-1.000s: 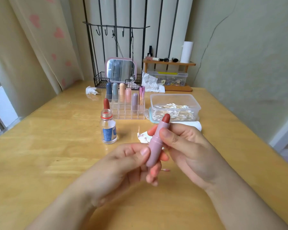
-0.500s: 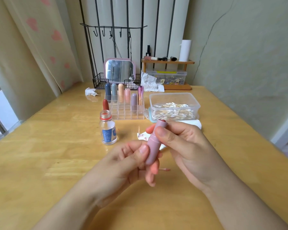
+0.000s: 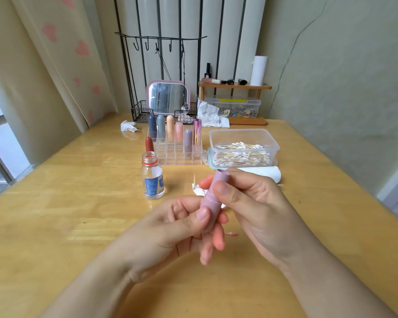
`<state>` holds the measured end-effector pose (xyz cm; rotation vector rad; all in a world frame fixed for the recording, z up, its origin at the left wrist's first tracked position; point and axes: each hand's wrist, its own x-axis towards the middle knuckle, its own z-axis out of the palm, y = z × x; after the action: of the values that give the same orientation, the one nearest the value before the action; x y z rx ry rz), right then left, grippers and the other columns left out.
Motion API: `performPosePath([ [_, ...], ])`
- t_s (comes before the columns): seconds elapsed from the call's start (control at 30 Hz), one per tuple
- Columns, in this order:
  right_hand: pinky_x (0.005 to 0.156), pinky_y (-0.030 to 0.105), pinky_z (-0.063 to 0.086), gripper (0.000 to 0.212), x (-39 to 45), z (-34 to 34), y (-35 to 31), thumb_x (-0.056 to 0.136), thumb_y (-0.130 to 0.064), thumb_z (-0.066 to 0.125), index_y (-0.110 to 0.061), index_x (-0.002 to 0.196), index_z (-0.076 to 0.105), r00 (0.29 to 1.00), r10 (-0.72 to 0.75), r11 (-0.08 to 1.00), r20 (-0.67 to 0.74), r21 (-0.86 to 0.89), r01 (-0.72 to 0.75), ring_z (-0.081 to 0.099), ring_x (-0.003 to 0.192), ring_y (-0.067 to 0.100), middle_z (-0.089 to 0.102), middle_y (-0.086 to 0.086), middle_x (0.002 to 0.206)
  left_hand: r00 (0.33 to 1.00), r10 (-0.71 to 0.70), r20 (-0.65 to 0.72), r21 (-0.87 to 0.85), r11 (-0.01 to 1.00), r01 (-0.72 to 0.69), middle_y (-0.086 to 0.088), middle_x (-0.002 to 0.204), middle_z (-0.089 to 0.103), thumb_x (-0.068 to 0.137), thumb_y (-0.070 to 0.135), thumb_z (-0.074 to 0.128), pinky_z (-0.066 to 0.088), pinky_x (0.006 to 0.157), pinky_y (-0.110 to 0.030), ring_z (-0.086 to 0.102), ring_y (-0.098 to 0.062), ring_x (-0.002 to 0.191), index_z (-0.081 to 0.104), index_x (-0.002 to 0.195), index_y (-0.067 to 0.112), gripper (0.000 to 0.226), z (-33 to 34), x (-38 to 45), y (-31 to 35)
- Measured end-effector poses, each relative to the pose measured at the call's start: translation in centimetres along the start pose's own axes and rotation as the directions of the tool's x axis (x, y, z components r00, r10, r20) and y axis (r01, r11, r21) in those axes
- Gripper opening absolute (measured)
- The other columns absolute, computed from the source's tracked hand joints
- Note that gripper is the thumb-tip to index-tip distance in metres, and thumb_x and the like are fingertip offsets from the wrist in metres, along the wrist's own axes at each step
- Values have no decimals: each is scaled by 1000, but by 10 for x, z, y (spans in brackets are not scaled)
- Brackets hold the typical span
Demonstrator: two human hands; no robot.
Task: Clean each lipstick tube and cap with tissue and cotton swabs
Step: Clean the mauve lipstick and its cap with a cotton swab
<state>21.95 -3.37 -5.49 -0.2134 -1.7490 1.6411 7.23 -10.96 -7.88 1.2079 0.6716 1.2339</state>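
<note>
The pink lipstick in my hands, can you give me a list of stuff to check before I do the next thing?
1. Both hands hold the pink lipstick tube: ok. The left hand has its grip low down, the right hand near the top.
2. Lipstick wound down inside the tube: ok, no red tip shows above the rim.
3. Cap within reach: cannot tell, I see no matching cap.
4. Cotton swabs ready: ok, the clear box is open and holds plenty.
5. Small bottle safe from your elbows: not ok, it stands uncapped just left of your hands.
6. Free slot in the clear organizer: ok.
</note>
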Motion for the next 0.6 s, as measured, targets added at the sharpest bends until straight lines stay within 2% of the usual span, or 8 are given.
performPosePath([
  [0.1, 64, 20, 49, 17, 1, 2, 2, 85, -28, 65, -16, 73, 68, 999, 1, 995, -36, -104, -5, 57, 56, 31, 61, 16, 62, 997, -20, -70, 72, 997, 25, -9, 84, 65, 84, 30, 68, 51, 71, -24, 60, -15, 68, 70, 88, 13, 17, -2, -2, 4],
  [0.17, 76, 17, 47, 27, 3, 1, 3, 79, -42, 62, -18, 87, 71, 997, 58, 978, -58, -196, -68, 61, 78, 29, 65, 23, 82, 971, -2, -239, 138, 990, 36, -1, 83, 64, 84, 26, 66, 51, 71, -25, 57, -14, 71, 73, 83, 16, 12, -5, -2, 6],
  [0.23, 78, 13, 45, 43, 6, -2, 8, 71, -58, 64, -32, 105, 66, 972, 191, 938, -135, -265, -221, 58, 87, 9, 67, 12, 103, 898, 34, -439, 190, 980, 56, 0, 84, 64, 81, 29, 66, 53, 75, -30, 56, -16, 73, 75, 80, 18, 13, -15, -3, 7],
  [0.3, 63, 13, 45, 38, 7, -4, 15, 75, -52, 65, -37, 110, 62, 944, 272, 846, -187, -421, -327, 53, 80, 2, 64, 3, 97, 795, 74, -602, 217, 973, 73, -9, 90, 61, 81, 29, 71, 53, 81, -35, 56, -19, 71, 74, 80, 16, 13, -26, -5, 10],
  [0.33, 57, 12, 43, 29, 8, -4, 19, 82, -42, 65, -35, 110, 63, 940, 281, 795, -192, -502, -340, 50, 72, 0, 61, 1, 88, 744, 92, -662, 222, 972, 77, -12, 89, 61, 82, 26, 68, 54, 79, -31, 56, -17, 69, 74, 83, 13, 14, -32, -6, 11],
  [0.4, 52, 5, 38, 19, 12, 0, 27, 87, -23, 66, -27, 106, 67, 945, 272, 731, -183, -599, -326, 44, 59, -4, 54, -6, 80, 663, 112, -741, 219, 973, 80, -12, 83, 63, 85, 17, 65, 55, 71, -22, 59, -13, 66, 71, 92, 5, 15, -41, -7, 13],
  [0.47, 53, 2, 38, 24, 18, 4, 36, 88, -16, 65, -25, 111, 66, 953, 267, 645, -142, -708, -287, 44, 61, -4, 53, -3, 90, 628, 102, -771, 191, 979, 76, -14, 83, 66, 84, 13, 66, 57, 69, -22, 63, -14, 68, 68, 100, 0, 21, -45, -7, 12],
  [0.6, 79, 16, 49, 36, 42, 13, 50, 92, -22, 59, -28, 128, 58, 964, 259, 364, 62, -931, -38, 45, 106, 7, 51, -8, 121, 612, 103, -784, 190, 978, 80, -12, 81, 68, 83, 11, 68, 57, 74, -28, 66, -15, 66, 64, 104, -1, 24, -46, -7, 10],
])
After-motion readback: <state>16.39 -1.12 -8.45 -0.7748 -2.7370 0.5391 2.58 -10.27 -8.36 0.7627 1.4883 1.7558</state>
